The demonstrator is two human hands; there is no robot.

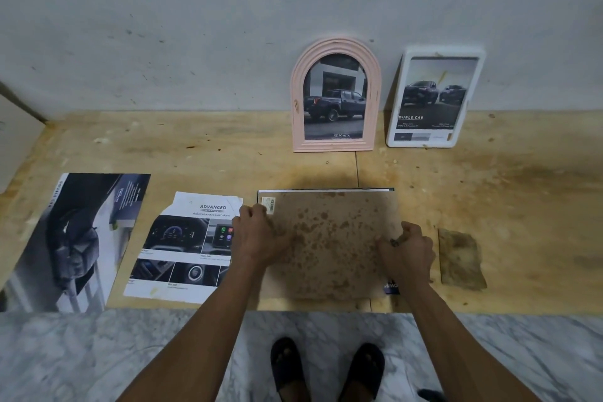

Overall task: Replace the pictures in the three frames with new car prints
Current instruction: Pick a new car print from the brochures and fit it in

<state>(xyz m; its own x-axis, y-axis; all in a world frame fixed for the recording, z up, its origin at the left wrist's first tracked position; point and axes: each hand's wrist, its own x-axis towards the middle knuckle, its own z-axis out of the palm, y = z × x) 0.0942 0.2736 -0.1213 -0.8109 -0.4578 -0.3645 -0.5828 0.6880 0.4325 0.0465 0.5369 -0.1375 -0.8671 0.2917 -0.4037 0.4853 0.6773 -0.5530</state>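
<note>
A dark frame [326, 190] lies face down on the wooden table, its stained brown backing board [326, 238] on top. My left hand [256, 233] grips the board's left edge with curled fingers. My right hand [409, 246] pinches a small clip or tab at the board's right edge. A blue print corner [391, 287] sticks out at the board's lower right. A pink arched frame [336, 95] and a white frame [435, 98] lean upright on the wall, each holding a pickup-truck print.
A cut dashboard print [182, 248] lies left of my left hand. Further left a large dark car print [75, 238] overhangs the table's front edge. A stained brown piece [460, 259] lies to the right. Below are a marble floor and my sandalled feet.
</note>
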